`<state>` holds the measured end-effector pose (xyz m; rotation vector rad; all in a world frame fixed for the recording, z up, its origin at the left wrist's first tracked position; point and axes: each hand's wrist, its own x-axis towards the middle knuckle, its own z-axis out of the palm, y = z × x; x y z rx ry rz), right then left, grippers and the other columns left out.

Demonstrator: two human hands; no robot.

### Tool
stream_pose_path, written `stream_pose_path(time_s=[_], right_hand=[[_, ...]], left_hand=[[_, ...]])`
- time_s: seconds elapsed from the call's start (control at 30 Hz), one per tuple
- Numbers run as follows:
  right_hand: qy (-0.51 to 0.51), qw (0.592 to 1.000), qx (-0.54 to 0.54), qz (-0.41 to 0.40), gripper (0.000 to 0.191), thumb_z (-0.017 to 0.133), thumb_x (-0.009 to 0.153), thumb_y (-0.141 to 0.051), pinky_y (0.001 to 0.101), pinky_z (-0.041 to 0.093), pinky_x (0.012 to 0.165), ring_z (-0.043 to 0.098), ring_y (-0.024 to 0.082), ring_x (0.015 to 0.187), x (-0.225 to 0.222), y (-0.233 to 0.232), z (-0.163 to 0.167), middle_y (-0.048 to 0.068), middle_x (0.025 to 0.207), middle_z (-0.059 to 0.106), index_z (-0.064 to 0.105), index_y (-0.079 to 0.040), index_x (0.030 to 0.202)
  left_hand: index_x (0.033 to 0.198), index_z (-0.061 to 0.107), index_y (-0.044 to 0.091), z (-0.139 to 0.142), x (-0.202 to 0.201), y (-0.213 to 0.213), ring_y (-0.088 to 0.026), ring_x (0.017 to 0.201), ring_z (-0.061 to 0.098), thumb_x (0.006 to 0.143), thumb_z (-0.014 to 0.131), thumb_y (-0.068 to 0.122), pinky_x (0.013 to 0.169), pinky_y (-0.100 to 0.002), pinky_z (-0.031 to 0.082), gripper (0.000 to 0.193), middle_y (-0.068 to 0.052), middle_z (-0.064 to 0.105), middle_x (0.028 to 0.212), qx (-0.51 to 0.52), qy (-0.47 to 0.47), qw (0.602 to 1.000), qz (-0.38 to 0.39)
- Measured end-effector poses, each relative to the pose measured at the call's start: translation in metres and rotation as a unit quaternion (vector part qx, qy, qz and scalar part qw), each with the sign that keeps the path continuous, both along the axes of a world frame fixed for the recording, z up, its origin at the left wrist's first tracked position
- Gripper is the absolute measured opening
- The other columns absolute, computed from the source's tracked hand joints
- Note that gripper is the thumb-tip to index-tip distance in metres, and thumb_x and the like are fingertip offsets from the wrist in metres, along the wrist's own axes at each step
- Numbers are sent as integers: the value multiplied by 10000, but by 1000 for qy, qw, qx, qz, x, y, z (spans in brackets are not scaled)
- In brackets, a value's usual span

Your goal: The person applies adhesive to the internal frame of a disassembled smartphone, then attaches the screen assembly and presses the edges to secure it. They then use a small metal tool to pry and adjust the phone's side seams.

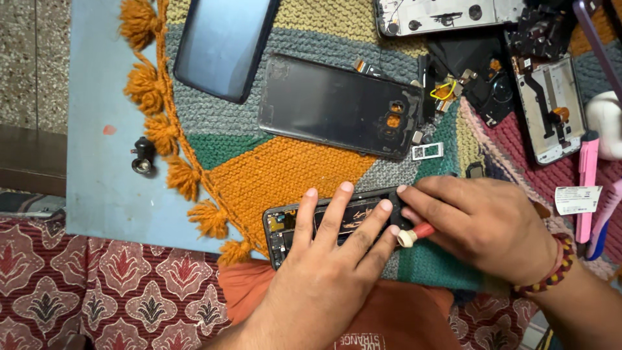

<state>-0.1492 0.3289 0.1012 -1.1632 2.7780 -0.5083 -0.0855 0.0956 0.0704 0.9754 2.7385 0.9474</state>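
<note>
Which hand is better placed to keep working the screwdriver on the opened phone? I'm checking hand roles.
Probably the right hand: it grips the red-handled screwdriver, while the left hand lies flat on the opened phone.

A knitted mat (285, 170) is showing orange, teal, grey and mustard patches, with orange tassels (144, 84) edging it. The bench (97, 162) is looking pale blue. A black back cover (337, 104) is lying glossy. The screwdriver (414, 234) is showing a red handle with a cream cap. A cloth (97, 285) is displaying maroon floral motifs. A pink tool (587, 185) is sitting nearby.
</note>
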Motion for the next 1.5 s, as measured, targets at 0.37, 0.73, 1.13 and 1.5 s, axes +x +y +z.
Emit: stream_pose_path(time_s=[0.37,0.73,1.13,1.5], right_hand=[[-2,1000,-11,0,361,760,817,-295,337,512,552,676,213,667,0,1,1,74,945,731,758,-56,1088],[4,999,-42,-17,303,772,830,-243,329,515,574,695,205,718,5,5,-7,75,978,728,748,-85,1088],[-3,998,-50,-46,234,793,828,-174,327,539,607,709,216,734,6,1,-10,75,970,724,743,-58,1024],[-46,989,-99,-98,221,803,804,-128,320,567,636,727,218,789,16,-2,-13,88,1010,721,730,-55,1000]], left_hand=[[1278,688,141,-1,0,1,-479,1423,431,952,574,232,1134,-727,276,357,-91,548,1501,-1,-4,1000,3],[1313,675,132,-1,2,3,-471,1424,427,955,559,247,1134,-714,286,394,-109,538,1510,-14,3,1000,8],[1325,667,118,1,0,3,-478,1400,443,931,560,227,1121,-714,303,422,-122,530,1511,-25,12,1000,3],[1320,670,136,1,-1,5,-470,1406,440,917,562,250,1114,-715,301,432,-122,518,1526,-35,1,999,0]])
